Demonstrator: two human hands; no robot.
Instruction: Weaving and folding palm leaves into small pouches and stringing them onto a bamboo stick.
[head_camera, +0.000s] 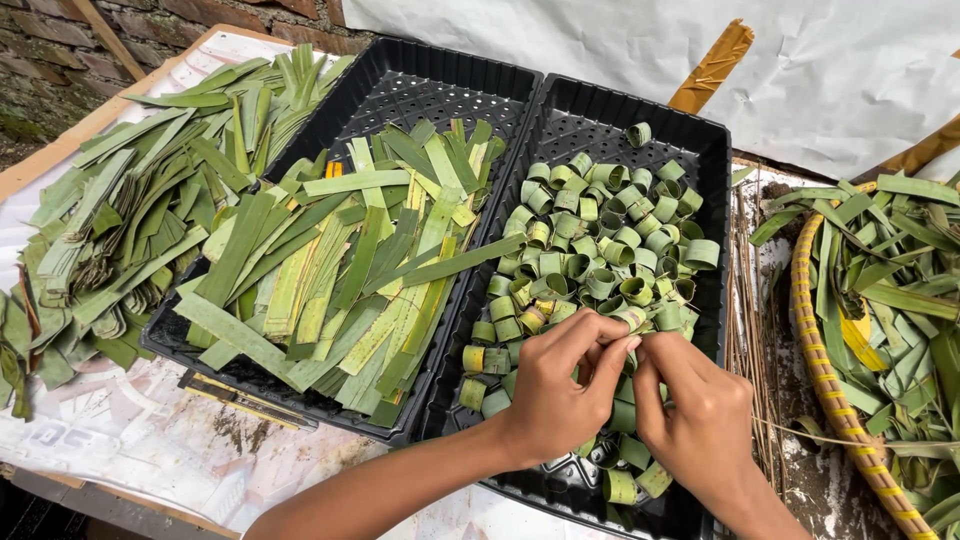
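Note:
My left hand (556, 388) and my right hand (695, 415) meet over the near end of the right black tray (715, 150), fingertips pinched together on a small rolled green leaf ring (632, 318). Several more leaf rings (600, 230) fill that tray under and beyond my hands. The left black tray (420, 75) holds a heap of flat cut leaf strips (350, 260), green and yellowish.
A pile of loose leaf pieces (130, 210) lies on the printed sheet at the left. A woven basket with a yellow rim (810, 340) at the right holds leaf offcuts. Thin sticks (752, 330) lie between the tray and the basket. A white sheet hangs behind.

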